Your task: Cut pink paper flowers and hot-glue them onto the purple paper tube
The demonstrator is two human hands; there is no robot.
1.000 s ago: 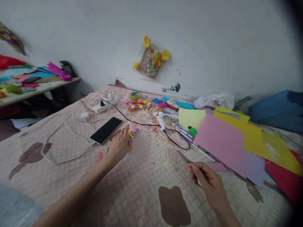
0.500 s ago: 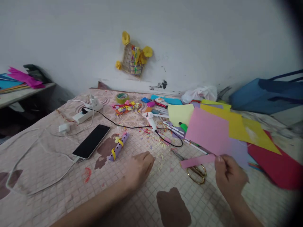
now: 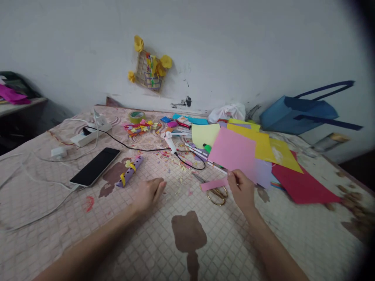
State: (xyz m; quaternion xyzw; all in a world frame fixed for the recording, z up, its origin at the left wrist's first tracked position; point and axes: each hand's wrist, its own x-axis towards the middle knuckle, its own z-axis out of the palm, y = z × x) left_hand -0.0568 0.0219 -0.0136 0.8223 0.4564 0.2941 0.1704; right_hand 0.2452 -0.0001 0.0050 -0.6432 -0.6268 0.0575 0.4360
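Note:
My right hand (image 3: 241, 190) pinches one end of a pink paper strip (image 3: 213, 184) between thumb and fingers. The strip reaches left over the gold-handled scissors (image 3: 217, 196), which lie on the table. My left hand (image 3: 149, 194) rests on the tablecloth with its fingers curled closed; whatever they may hold is hidden. Just beyond it, to the left, is a purple paper roll (image 3: 129, 171) with dark dots, yellow bands and a small yellow flower. A white glue gun (image 3: 170, 143) lies farther back among paper scraps.
Pink paper (image 3: 233, 152), yellow sheets (image 3: 259, 144) and red sheets (image 3: 301, 181) overlap at right, near a blue bag (image 3: 295, 115). On the left are a phone (image 3: 95, 168), a power strip (image 3: 92, 134) and loose cables. Green tape (image 3: 136, 117) sits at the back.
The view has turned right, so everything appears farther left. My right hand still holds the pink strip over the scissors; my left hand stays closed on the table.

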